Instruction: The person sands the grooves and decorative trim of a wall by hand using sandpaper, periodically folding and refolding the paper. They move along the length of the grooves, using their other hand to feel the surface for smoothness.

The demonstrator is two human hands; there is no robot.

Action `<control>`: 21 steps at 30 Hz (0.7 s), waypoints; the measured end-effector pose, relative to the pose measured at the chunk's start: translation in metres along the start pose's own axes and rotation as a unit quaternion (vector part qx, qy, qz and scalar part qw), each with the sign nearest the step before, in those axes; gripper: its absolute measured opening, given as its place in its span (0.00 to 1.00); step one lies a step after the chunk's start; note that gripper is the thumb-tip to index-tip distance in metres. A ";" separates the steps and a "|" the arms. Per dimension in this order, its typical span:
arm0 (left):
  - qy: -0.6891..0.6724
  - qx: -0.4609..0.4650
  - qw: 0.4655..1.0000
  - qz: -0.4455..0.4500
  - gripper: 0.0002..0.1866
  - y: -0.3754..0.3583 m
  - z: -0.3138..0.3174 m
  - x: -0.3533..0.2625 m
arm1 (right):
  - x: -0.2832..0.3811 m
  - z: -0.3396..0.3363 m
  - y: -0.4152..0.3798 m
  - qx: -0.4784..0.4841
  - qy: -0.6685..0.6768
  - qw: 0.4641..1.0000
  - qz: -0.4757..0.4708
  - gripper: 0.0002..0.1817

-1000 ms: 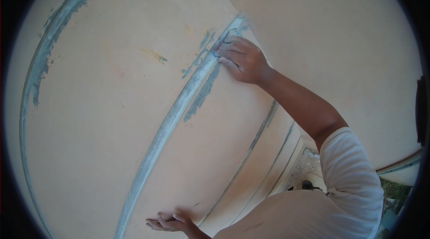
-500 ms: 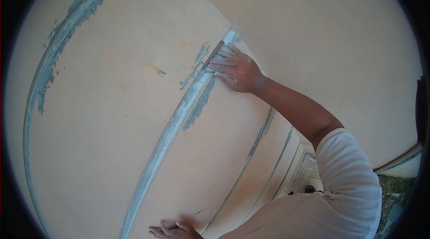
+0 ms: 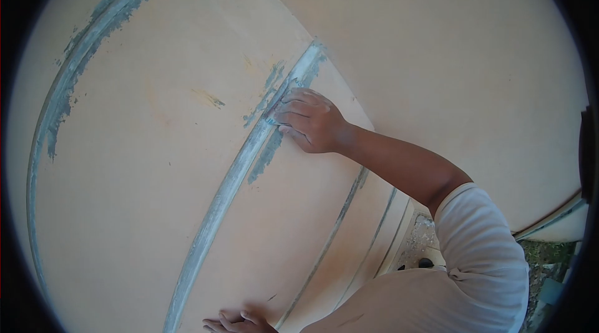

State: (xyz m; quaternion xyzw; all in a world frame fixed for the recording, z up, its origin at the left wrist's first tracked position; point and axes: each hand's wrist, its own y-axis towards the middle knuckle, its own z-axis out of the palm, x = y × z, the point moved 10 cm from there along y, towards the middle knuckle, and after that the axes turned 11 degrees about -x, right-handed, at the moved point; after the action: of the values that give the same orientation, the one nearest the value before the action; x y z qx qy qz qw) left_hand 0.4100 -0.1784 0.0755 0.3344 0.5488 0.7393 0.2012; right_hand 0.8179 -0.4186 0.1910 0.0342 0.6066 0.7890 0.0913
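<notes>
My right hand [image 3: 312, 120] presses a thin, flat, dark-edged piece [image 3: 273, 107] against the pale grey strip [image 3: 228, 186] that runs diagonally across the beige wall [image 3: 143, 208]. Its fingers are bent over the piece, which they mostly hide. Rough blue-grey patches [image 3: 265, 157] lie on both sides of the strip near this hand. At the bottom edge of the view, my left hand [image 3: 240, 322] rests on the wall with its fingers apart, holding nothing; it is partly cut off by the frame.
Another grey strip [image 3: 78, 55] curves along the left, with rough patches beside it. Narrower dark lines [image 3: 334, 227] cross the lower wall. Rubble ground [image 3: 419, 239] shows below, and greenery [image 3: 549, 250] at the lower right. A dark object [image 3: 586, 155] stands at the right edge.
My right hand has slid down and left along the strip with the flat piece, and its fingers are more bent. My left hand has barely moved; the view has shifted slightly.
</notes>
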 end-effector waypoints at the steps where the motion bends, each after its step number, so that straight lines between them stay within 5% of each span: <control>1: -0.003 -0.005 1.000 0.003 0.27 0.001 -0.001 -0.002 | -0.008 -0.002 0.000 -0.001 -0.003 1.000 0.002 0.06; 4: -0.003 -0.006 1.000 0.000 0.27 0.005 -0.005 0.000 | -0.075 -0.009 -0.010 -0.008 -0.054 0.987 0.153 0.06; 9: 0.010 0.006 1.000 -0.026 0.27 0.003 -0.006 0.001 | -0.028 -0.006 0.006 -0.013 -0.034 0.999 0.032 0.07; 13: -0.019 -0.009 0.999 -0.028 0.27 0.002 -0.005 0.003 | -0.068 -0.004 -0.003 0.062 -0.019 0.990 0.123 0.06; 16: -0.007 -0.005 0.999 -0.032 0.27 0.002 -0.006 0.002 | -0.072 -0.011 0.000 0.019 -0.058 0.989 0.137 0.06; 18: 0.000 -0.007 1.000 -0.029 0.27 0.003 -0.004 0.001 | -0.050 -0.012 0.000 -0.008 -0.008 0.998 0.057 0.07; 21: 0.007 0.003 1.000 -0.020 0.27 0.003 -0.004 0.001 | -0.097 -0.019 -0.004 -0.018 -0.028 0.990 0.137 0.08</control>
State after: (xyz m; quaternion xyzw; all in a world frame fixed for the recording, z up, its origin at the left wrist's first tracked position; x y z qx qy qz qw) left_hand 0.4068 -0.1817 0.0782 0.3187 0.5588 0.7361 0.2107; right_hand 0.9107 -0.4535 0.1876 0.1372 0.5793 0.8035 0.0001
